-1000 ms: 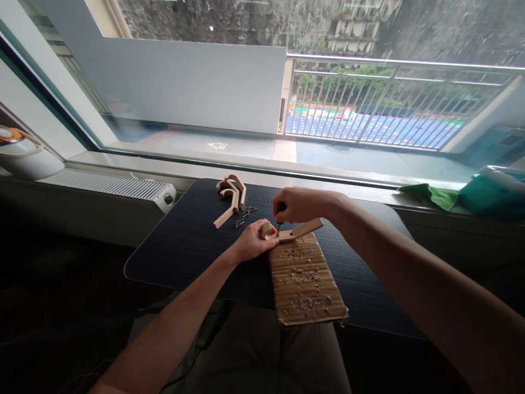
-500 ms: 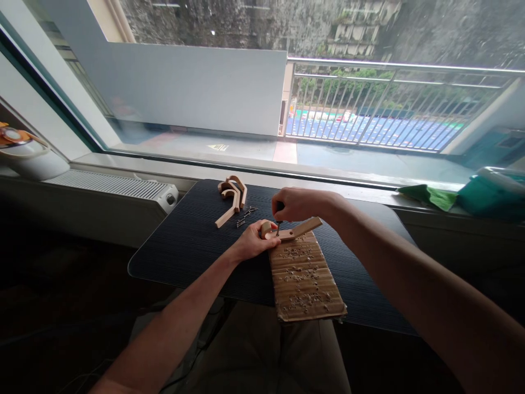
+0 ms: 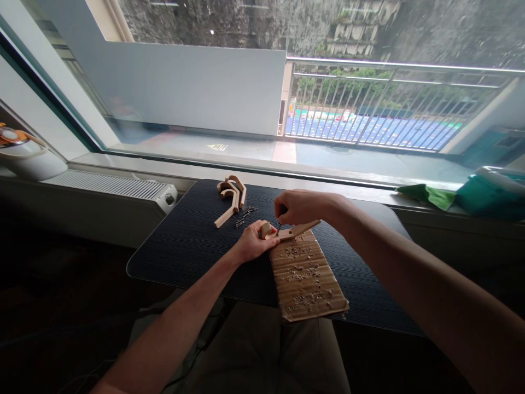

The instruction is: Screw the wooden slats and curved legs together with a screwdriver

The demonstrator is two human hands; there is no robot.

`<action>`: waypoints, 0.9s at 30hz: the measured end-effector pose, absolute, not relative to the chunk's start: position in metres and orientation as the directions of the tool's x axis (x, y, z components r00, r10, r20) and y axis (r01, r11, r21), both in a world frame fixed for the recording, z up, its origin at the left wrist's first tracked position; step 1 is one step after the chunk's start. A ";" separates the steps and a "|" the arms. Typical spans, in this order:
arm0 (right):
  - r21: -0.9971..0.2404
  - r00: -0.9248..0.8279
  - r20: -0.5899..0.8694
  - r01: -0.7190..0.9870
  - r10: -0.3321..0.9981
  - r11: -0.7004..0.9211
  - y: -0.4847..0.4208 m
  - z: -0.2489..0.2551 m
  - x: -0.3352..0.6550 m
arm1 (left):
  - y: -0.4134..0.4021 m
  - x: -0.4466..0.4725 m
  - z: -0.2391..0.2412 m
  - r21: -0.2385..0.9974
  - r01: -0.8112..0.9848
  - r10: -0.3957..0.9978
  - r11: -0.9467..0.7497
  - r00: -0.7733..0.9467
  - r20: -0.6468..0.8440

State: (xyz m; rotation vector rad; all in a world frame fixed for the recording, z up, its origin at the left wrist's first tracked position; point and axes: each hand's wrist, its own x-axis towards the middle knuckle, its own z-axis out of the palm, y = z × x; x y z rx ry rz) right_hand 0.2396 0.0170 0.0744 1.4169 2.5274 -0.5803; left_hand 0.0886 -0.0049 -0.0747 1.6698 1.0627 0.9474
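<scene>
My left hand (image 3: 253, 241) is closed on the curved end of a pale wooden piece (image 3: 299, 229) that lies across the far end of a cardboard sheet (image 3: 305, 277) strewn with wood chips. My right hand (image 3: 298, 206) is closed on a small dark-handled tool (image 3: 279, 225), whose tip rests on the wooden piece right beside my left thumb. Both hands sit together at the middle of a dark ribbed table (image 3: 192, 246).
Curved wooden pieces (image 3: 230, 196) and several small metal bits (image 3: 245, 215) lie at the table's far left. A radiator (image 3: 115, 189) runs under the window at left, with a white appliance (image 3: 22, 158) on it. Green cloth (image 3: 471, 194) lies on the sill at right.
The free end of the wooden piece has tipped a little lower. Both hands stay in the same place on it.
</scene>
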 end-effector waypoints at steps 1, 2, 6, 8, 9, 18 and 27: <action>-0.239 -0.512 -0.360 0.859 0.780 0.453 0.017 0.074 0.238 | -0.005 0.089 -0.075 0.947 0.235 0.933 -0.217 0.334 0.131; -0.219 -0.494 -0.365 0.870 0.789 0.442 0.016 0.075 0.236 | -0.004 0.089 -0.076 0.946 0.235 0.932 -0.223 0.336 0.136; -0.007 -0.442 -0.269 0.890 0.856 0.457 0.009 0.083 0.228 | -0.003 0.088 -0.078 0.936 0.248 0.927 -0.250 0.339 0.158; 0.021 -0.457 -0.259 0.878 0.851 0.478 0.006 0.089 0.229 | -0.003 0.087 -0.078 0.928 0.264 0.927 -0.263 0.337 0.167; -0.002 -0.474 -0.268 0.871 0.839 0.491 0.005 0.091 0.231 | -0.003 0.087 -0.078 0.924 0.273 0.926 -0.267 0.337 0.168; -0.009 -0.537 -0.207 0.837 0.817 0.548 0.006 0.090 0.238 | -0.003 0.086 -0.077 0.915 0.307 0.931 -0.261 0.330 0.155; 0.055 -0.506 -0.183 0.851 0.843 0.522 -0.001 0.093 0.231 | -0.005 0.087 -0.074 0.931 0.272 0.931 -0.241 0.335 0.143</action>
